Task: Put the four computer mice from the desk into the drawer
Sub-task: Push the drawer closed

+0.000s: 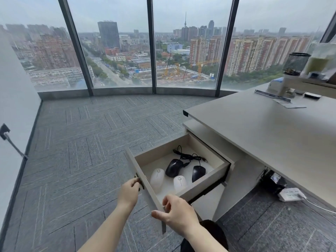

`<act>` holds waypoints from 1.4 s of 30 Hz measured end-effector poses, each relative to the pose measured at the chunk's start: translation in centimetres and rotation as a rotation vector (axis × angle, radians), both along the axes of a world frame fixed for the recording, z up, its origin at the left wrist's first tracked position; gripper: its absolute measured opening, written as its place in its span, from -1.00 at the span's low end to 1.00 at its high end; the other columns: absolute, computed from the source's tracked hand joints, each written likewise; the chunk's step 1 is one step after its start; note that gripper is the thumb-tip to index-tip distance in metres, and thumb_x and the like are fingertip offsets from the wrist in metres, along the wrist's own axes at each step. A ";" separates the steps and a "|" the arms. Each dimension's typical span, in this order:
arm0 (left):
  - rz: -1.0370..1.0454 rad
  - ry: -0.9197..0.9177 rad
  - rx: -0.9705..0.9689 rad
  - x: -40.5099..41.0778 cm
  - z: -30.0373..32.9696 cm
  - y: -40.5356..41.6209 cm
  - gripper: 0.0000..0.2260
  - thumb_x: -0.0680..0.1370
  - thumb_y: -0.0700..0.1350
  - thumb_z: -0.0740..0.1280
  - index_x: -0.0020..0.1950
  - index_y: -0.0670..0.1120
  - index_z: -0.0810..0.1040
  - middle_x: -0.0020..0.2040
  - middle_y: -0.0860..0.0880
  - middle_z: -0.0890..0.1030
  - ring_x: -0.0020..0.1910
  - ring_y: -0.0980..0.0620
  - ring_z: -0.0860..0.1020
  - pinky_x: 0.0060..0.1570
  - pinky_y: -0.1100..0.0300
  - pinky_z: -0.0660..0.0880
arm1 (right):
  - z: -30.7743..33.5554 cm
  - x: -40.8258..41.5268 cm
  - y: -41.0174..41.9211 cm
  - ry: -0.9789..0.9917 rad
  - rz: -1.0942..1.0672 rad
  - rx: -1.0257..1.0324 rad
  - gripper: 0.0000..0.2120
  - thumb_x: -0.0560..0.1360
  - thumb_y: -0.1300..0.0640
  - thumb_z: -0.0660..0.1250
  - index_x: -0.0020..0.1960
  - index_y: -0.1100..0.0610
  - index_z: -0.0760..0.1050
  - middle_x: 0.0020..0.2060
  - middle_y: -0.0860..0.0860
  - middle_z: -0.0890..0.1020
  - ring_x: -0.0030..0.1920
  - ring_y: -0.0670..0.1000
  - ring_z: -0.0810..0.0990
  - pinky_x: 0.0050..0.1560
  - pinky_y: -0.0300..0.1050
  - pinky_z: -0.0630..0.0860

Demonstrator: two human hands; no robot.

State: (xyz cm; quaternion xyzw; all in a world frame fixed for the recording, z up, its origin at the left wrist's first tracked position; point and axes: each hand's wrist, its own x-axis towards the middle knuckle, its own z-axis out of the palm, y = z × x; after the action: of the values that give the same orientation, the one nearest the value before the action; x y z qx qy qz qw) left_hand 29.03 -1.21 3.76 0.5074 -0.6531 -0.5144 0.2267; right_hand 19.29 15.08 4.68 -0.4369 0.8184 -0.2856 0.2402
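Note:
The beige drawer (205, 186) stands pulled out from under the desk (263, 131). Inside lie two white mice, one on the left (157, 180) and one nearer the front (179, 182), and two black wired mice, a larger one (174, 167) and a smaller one (198, 173), with their black cables bunched at the back. My left hand (129, 192) grips the handle on the drawer's front panel (140, 180). My right hand (177, 213) holds the near corner of that front panel with fingers curled on its edge.
The desk top carries a mesh pen holder (296, 63), a small dark object (312, 95) and papers at the far right. A power strip (291, 194) and black box lie on the carpet under the desk. Floor-to-ceiling windows stand ahead, a white wall on the left.

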 end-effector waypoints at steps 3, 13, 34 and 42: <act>-0.002 0.137 0.168 0.2 0.2 1.4 -0.70 0.56 -0.30 0.15 0.17 -0.12 0.61 -0.07 -0.02 0.65 -0.03 -0.10 0.61 -0.12 0.11 0.47 | -0.6 0.6 0.1 0.072 -0.021 0.028 -0.56 0.30 -0.36 0.36 -0.09 -0.02 0.44 -0.18 -0.09 0.63 -0.17 -0.06 0.57 -0.15 -0.10 0.49; -0.068 0.207 0.371 -5.0 0.5 1.9 -0.53 0.55 -0.37 0.09 0.45 -0.11 0.38 0.20 -0.03 0.54 0.13 -0.06 0.57 0.10 0.09 0.45 | -0.7 -3.1 1.2 0.134 -0.196 0.012 -0.70 0.41 -0.24 0.31 -0.11 -0.01 0.43 -0.19 -0.08 0.63 -0.17 -0.03 0.55 -0.20 -0.09 0.46; -0.096 0.343 0.570 -25.9 -1.2 4.1 -0.51 0.54 -0.37 0.13 0.47 -0.13 0.35 0.39 -0.13 0.46 0.30 -0.13 0.50 0.29 -0.01 0.46 | -3.1 -18.7 3.5 -0.105 -0.868 -0.136 -0.40 0.40 -0.24 0.40 0.29 0.05 0.37 0.05 0.01 0.62 -0.01 0.08 0.61 -0.18 -0.03 0.51; -0.121 0.377 0.605 -29.2 -1.9 4.5 -0.53 0.53 -0.36 0.15 0.43 -0.15 0.40 0.25 -0.17 0.55 0.19 -0.04 0.55 0.31 0.02 0.44 | -4.6 -21.9 3.3 -0.179 -0.957 -0.219 -0.59 0.41 -0.15 0.44 0.16 0.06 0.53 0.02 0.01 0.70 0.01 0.05 0.67 -0.06 -0.03 0.58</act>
State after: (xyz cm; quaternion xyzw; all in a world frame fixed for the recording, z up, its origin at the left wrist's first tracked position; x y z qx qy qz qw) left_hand -0.15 3.28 1.84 0.4080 -0.4470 -0.7815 0.1520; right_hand -2.66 18.40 0.09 -0.0087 0.8684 -0.4847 0.1043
